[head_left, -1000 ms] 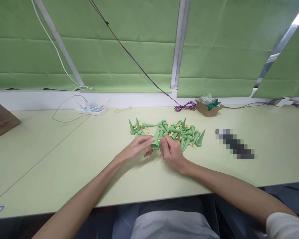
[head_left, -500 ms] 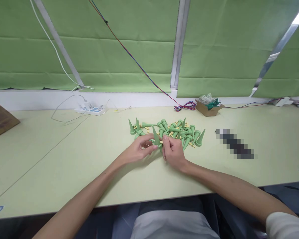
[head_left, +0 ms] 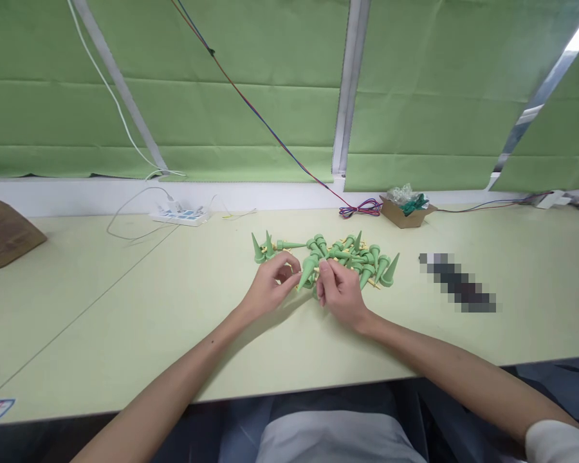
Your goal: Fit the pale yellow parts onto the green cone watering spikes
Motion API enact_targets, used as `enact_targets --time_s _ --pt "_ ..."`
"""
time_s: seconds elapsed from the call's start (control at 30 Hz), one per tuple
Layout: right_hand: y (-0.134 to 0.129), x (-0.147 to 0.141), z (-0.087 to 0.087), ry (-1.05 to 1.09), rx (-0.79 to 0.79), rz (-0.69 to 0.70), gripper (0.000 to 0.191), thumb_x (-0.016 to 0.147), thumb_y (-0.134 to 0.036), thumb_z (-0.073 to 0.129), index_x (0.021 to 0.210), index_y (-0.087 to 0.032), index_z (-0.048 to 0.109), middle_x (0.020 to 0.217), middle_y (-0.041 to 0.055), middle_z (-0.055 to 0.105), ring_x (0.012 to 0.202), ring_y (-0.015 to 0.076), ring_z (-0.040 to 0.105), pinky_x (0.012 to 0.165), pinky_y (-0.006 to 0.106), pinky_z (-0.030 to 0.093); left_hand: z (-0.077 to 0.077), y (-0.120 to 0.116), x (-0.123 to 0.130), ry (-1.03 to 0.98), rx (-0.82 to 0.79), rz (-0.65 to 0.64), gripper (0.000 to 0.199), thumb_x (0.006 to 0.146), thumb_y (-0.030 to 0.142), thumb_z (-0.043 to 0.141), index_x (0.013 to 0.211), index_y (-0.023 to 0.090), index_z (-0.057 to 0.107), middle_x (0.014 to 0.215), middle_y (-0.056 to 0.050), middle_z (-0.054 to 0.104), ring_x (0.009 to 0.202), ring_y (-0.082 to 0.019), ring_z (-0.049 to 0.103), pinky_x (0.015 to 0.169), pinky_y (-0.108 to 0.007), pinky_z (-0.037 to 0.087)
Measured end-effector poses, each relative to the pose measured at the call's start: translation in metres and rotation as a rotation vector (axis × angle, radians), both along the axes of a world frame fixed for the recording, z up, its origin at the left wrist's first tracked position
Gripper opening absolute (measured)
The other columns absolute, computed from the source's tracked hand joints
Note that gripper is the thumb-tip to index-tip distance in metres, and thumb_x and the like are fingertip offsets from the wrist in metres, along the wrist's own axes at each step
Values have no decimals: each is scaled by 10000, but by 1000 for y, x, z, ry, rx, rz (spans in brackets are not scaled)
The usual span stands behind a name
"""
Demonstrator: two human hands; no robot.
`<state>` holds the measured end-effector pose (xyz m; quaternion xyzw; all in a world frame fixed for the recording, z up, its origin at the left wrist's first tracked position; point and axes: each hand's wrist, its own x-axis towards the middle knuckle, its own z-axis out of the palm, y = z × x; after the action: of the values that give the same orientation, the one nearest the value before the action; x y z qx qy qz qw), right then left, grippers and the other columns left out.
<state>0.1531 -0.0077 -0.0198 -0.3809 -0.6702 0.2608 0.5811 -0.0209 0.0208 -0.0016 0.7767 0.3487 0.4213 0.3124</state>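
A pile of green cone-shaped spikes [head_left: 367,257] with small yellow pieces among them lies on the pale table. In front of its left part, a green spike [head_left: 309,270] hangs between my hands, its tip slanting down to the left. My left hand [head_left: 273,283] is curled at the left of this spike, thumb and forefinger near its tip; whether they touch it is unclear. My right hand [head_left: 339,288] is closed in a pinch at the spike's right side, on something small that its fingers mostly hide.
A cardboard box [head_left: 405,215] with clear and green plastic stands at the back, beside coiled red and blue wire [head_left: 361,208]. A power strip [head_left: 181,215] lies back left, a brown object [head_left: 4,231] at the far left. A blurred-out dark object [head_left: 458,283] lies right.
The green spike between my hands has turned from pointing up to pointing down and left. My left thumb and forefinger have come closer together. The camera view has shifted slightly.
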Motion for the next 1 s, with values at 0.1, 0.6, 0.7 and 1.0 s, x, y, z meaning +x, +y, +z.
enact_targets --time_s 0.1,0.6,0.7,1.0 --pt "1 8 3 -74 52 9 440 1018 -468 377 643 -238 391 522 -15 526 422 117 496 452 270 390 1 -2 1 31 -13 -48 324 965 379 491 733 163 560 694 -1 530 633 -117 508 585 -241 400" --pt "4 12 -4 -91 -17 153 398 1025 -468 374 704 -233 388 527 -50 534 359 91 508 390 241 365 1 -2 -1 16 -241 -153 343 942 486 513 828 168 574 597 23 519 515 -114 480 529 -251 394" --pt "4 13 -2 -70 -49 159 431 1017 -498 381 683 -227 399 517 -48 530 338 84 487 365 235 345 3 -3 0 59 -165 -110 304 924 439 547 824 158 603 701 -2 572 569 -113 498 548 -243 416" --pt "6 11 -1 5 -203 197 575 1000 -552 376 551 -199 451 412 -38 471 278 74 433 304 215 289 2 -2 0 188 154 -38 235 917 315 571 1088 202 686 819 -29 648 646 -122 514 590 -225 427"
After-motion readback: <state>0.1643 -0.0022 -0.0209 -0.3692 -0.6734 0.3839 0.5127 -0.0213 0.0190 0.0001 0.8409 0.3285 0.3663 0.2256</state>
